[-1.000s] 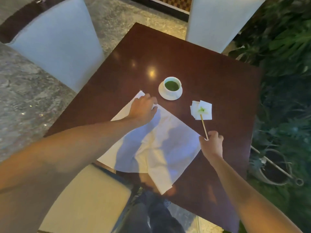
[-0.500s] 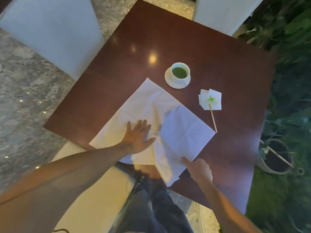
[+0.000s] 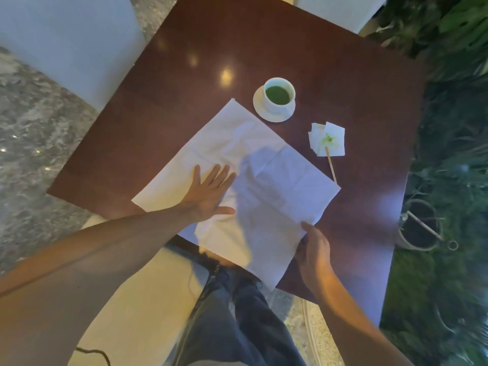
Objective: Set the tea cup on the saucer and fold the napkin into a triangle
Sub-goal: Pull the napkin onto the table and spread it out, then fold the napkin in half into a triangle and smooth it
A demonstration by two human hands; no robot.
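Café: table point(image 3: 184, 83), chairs point(image 3: 66, 40), plants point(image 3: 454, 27).

Dark glossy reddish-brown wooden bench point(image 3: 211, 35) with ceiling-light glare spots, grey speckled stone floor point(image 3: 39, 133), white upholstered chairs point(image 3: 66, 40) around, green leafy plants point(image 3: 454, 107) right.

Big napkin point(image 3: 253, 186) covers near middle of table point(image 3: 184, 83). Far left of table bare, easy reach. Tea cup point(image 3: 279, 94) on saucer point(image 3: 260, 107) sits just past napkin's far edge, blocks way there. Small tissue point(image 3: 328, 140) w/ stick point(image 3: 331, 166) blocks right side, stick end touching napkin edge. Right edge strip bare. Left hand point(image 3: 208, 194) flat on napkin; right hand point(image 3: 315, 253) at near-right edge.
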